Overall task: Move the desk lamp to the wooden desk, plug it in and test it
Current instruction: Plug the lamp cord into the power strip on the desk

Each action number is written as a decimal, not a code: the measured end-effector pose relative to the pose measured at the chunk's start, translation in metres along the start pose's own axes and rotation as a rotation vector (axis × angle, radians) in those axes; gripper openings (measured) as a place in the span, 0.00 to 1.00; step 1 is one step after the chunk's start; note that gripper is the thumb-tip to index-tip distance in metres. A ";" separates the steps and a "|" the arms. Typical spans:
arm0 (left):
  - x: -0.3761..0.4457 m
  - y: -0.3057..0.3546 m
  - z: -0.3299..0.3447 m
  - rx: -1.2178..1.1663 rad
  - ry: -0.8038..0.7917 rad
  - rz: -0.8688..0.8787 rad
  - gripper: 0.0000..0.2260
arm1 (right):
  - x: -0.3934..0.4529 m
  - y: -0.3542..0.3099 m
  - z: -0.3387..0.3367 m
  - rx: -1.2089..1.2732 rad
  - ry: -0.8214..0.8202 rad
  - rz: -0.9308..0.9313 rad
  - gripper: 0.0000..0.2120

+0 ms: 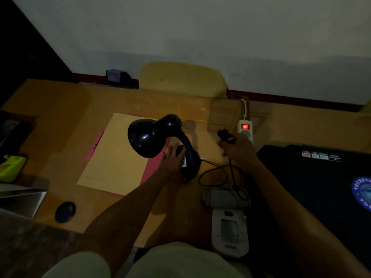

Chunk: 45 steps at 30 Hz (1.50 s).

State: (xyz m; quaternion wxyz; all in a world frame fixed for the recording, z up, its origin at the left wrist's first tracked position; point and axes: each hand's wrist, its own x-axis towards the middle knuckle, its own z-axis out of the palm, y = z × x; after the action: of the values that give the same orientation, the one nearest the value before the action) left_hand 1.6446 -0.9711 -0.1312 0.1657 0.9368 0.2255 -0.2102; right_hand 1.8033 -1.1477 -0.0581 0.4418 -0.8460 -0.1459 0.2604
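Two hands busy. Our right hand [239, 146] is closed around the lamp's black plug [224, 135], held just short of the white power strip [245, 131], whose switch glows red. Plug and strip look apart, not mated. Our left hand [173, 160] rests on the base of the black desk lamp [158, 137], fingers wrapped loosely at the foot of the neck; we can't tell how firm the hold is. Lamp stands on the wooden desk [60, 109], base partly on a pink folder [152, 167] beside a manila envelope [116, 155], shade tilted left, dark. Its cord [212, 175] loops on the desk between both hands. Nearer us: a white blood pressure monitor [229, 231]. Right: a black laptop [321, 177].
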 end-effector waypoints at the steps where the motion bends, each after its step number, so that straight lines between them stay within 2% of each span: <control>1: -0.006 0.004 0.000 -0.008 0.007 -0.012 0.50 | 0.001 -0.009 -0.005 0.059 -0.006 0.007 0.15; 5: -0.035 0.030 0.006 -0.152 0.082 -0.128 0.39 | 0.008 -0.047 -0.034 0.297 -0.017 0.041 0.09; 7: -0.045 0.046 0.008 -0.302 0.082 -0.227 0.36 | 0.012 -0.056 -0.049 0.245 0.016 0.027 0.11; 9: -0.051 0.059 0.008 -0.296 0.030 -0.244 0.33 | 0.019 -0.057 -0.065 0.086 0.026 -0.011 0.12; 12: -0.050 0.075 0.003 -0.308 -0.048 -0.110 0.21 | 0.034 -0.052 -0.090 -0.077 -0.014 0.004 0.12; 16: -0.032 0.100 -0.009 -0.470 -0.054 0.083 0.17 | 0.057 -0.039 -0.112 -0.204 -0.033 0.125 0.13; 18: -0.020 0.113 -0.015 -0.526 -0.063 0.139 0.19 | 0.071 -0.031 -0.116 -0.240 -0.052 0.171 0.10; 21: 0.001 0.128 -0.020 -0.452 -0.019 0.181 0.22 | 0.087 -0.017 -0.115 -0.389 -0.080 0.242 0.08; 27: 0.035 0.138 -0.025 -0.386 0.013 0.189 0.23 | 0.110 0.000 -0.100 -0.656 -0.120 0.232 0.21; 32: 0.055 0.151 -0.029 -0.611 0.039 0.131 0.21 | 0.123 0.006 -0.096 -0.624 -0.123 0.291 0.12; 34: 0.064 0.159 -0.032 -0.677 0.055 0.108 0.21 | 0.128 0.010 -0.097 -0.614 -0.091 0.273 0.15; 37: 0.074 0.166 -0.031 -0.655 0.052 0.117 0.27 | 0.131 0.010 -0.095 -0.636 -0.101 0.265 0.15; 40: 0.077 0.168 -0.024 -0.670 0.062 0.118 0.28 | 0.132 0.010 -0.094 -0.683 -0.149 0.201 0.11; 45: 0.077 0.168 -0.016 -0.622 0.068 0.191 0.29 | 0.124 0.014 -0.102 -0.830 -0.269 -0.086 0.16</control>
State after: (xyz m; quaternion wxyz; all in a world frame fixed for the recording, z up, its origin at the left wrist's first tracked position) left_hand 1.7953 -1.0789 -0.1172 0.4552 0.8646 0.1957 -0.0831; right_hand 1.9631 -1.1651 -0.0600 0.0521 -0.9035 -0.3296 0.2691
